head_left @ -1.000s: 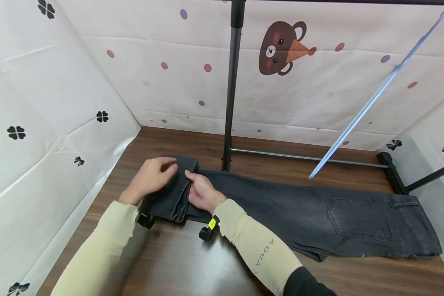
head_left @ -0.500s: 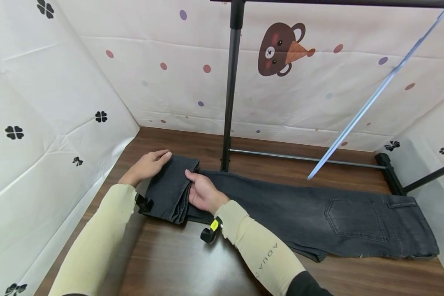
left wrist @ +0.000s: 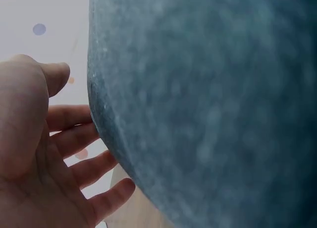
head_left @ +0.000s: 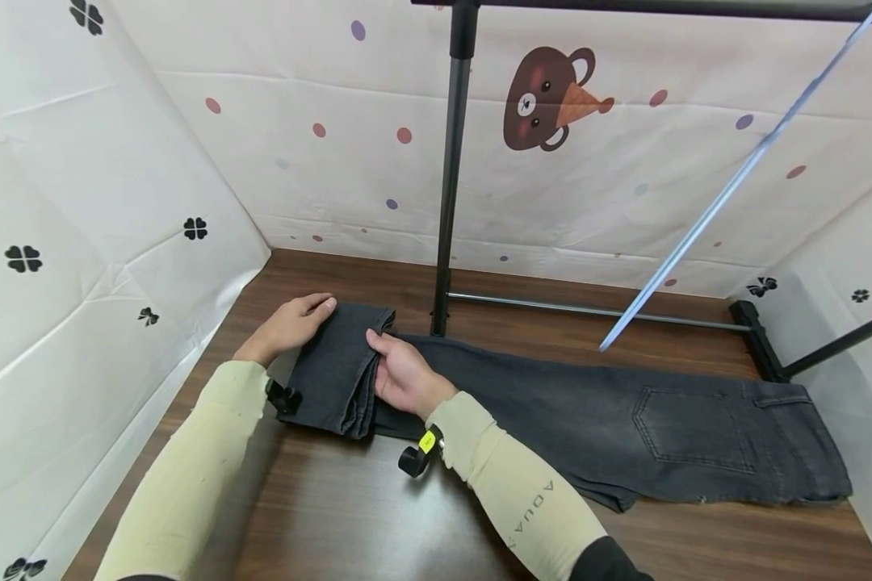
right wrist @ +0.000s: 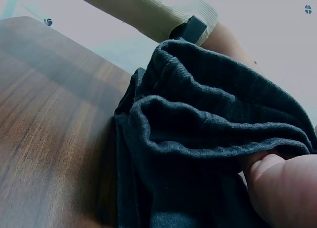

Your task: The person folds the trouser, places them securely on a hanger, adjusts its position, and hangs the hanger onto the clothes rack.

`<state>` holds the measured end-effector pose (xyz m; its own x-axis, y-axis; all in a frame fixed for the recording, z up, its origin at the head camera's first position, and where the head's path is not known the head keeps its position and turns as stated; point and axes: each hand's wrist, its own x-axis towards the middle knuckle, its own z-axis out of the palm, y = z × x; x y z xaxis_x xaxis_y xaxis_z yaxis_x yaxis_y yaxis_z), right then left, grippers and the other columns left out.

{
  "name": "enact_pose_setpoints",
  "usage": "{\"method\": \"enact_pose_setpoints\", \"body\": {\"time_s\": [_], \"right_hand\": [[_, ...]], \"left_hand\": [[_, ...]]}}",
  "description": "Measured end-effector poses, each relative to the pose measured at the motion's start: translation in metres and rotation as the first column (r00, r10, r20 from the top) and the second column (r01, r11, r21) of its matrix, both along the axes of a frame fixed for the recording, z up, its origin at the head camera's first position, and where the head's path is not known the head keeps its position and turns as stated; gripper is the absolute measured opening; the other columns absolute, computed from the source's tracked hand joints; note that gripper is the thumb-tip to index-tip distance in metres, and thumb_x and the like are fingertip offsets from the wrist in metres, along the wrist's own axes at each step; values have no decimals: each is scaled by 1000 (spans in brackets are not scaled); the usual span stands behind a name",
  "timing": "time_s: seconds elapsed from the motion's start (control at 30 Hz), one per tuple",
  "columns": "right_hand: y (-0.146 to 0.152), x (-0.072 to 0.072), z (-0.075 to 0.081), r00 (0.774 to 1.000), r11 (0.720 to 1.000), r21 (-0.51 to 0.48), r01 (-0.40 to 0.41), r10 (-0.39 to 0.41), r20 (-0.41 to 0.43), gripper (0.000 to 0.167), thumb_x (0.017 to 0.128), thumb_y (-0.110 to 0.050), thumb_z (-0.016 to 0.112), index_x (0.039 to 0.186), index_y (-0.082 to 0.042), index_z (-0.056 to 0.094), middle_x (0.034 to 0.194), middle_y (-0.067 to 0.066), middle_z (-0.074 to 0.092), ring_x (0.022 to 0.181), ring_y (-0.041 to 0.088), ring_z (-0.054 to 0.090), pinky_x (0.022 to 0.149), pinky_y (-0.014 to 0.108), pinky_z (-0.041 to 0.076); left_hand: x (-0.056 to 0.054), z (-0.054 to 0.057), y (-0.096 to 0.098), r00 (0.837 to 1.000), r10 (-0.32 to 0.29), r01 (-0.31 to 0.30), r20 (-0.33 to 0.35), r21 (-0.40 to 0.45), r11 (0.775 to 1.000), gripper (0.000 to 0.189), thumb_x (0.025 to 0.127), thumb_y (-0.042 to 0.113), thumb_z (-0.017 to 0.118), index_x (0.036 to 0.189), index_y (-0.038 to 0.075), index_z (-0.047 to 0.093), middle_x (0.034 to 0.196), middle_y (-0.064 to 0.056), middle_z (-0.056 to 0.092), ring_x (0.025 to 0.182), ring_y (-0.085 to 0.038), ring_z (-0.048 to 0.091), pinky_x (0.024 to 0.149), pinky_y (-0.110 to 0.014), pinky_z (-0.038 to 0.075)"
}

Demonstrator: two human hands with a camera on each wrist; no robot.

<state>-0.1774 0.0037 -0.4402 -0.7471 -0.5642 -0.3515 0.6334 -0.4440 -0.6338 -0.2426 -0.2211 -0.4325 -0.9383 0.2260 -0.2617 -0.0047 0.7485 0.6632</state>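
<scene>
A pair of dark grey jeans [head_left: 545,411] lies lengthwise on the wooden table, waistband and back pocket to the right. At the left, the leg ends are folded back over the legs. My left hand [head_left: 287,329] rests against the left fold; in the left wrist view its fingers [left wrist: 81,141] are spread, tips touching the denim, thumb apart from it. My right hand [head_left: 407,375] pinches the hem edges of the folded part. The right wrist view shows the stacked hems [right wrist: 213,134] lifted a little, with the thumb [right wrist: 282,183] at their edge; the other fingers are mostly hidden.
Behind the jeans stands a rack with a black upright post [head_left: 450,161] and a low metal bar [head_left: 589,308]. A light blue strap [head_left: 727,190] slants down from the upper right. Patterned white sheets [head_left: 320,186] enclose the table [head_left: 320,516] at back and sides.
My left hand has drawn back from over the folded legs to their left edge, and its fingers have straightened. The right hand keeps its hold on the hems. The view has shifted slightly.
</scene>
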Motion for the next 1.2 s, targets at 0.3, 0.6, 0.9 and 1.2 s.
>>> {"method": "enact_pose_setpoints", "body": {"time_s": [0.3,0.6,0.9,1.2], "right_hand": [[4,3,2,999,1000,-18,18,-18,41,73,115,-26,36,166,-27,-17,173,8,26,158,28,31,129,46,29],[10,6,3,999,999,-39,-34,34,15,67,116,-29,31,166,-38,-14,174,9,23,160,32,27,129,56,23],[16,10,5,999,999,-33,-24,25,26,70,116,-30,31,164,-39,-18,175,7,22,160,31,27,129,59,21],[22,13,9,999,999,-26,-46,45,-11,66,116,-30,28,165,-39,-16,175,8,20,160,33,24,128,62,19]], "left_hand": [[2,0,3,1000,-12,12,-16,-5,1000,72,112,54,33,163,4,30,166,-25,35,154,-45,34,123,-62,31],[3,2,6,999,-23,22,-36,-14,1000,72,112,54,32,163,4,31,166,-25,35,154,-45,33,123,-62,31],[4,6,10,999,-29,29,-36,-8,1000,73,111,57,33,163,5,32,166,-24,36,154,-44,35,123,-61,32],[4,2,15,996,-61,63,-58,21,998,68,112,50,35,161,3,35,164,-24,41,152,-44,37,123,-60,33]]}}
